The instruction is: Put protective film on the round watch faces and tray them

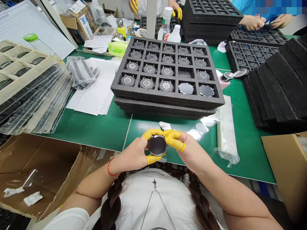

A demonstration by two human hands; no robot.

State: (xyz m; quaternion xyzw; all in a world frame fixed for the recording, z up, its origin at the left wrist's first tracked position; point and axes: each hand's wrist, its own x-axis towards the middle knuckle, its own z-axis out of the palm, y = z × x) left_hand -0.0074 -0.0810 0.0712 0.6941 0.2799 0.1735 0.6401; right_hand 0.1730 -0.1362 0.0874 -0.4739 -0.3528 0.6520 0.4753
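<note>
A round watch without a strap (pixel 157 145), dark screen facing up in a silvery rim, is held just over the table's front edge. My left hand (pixel 137 153) wraps its left side, with yellow finger cots above and below the rim. At the upper right rim, my right hand (pixel 183 143) has its yellow-covered fingertips pinched against the watch; whether something thin sits between them is hidden. Beyond both hands, a black foam tray (pixel 168 92) holds rows of similar watches. Most lie back up, two in the front row lie screen up, and one slot shows bare foam.
Stacked plastic trays (pixel 35 95) stand left, above an open carton (pixel 57 179). Black foam stacks (pixel 275 86) rise on the right. Round white stickers (pixel 201 127) and a plastic-wrapped pack (pixel 226 127) lie right of my hands. Co-workers' hands (pixel 254 23) show across the table.
</note>
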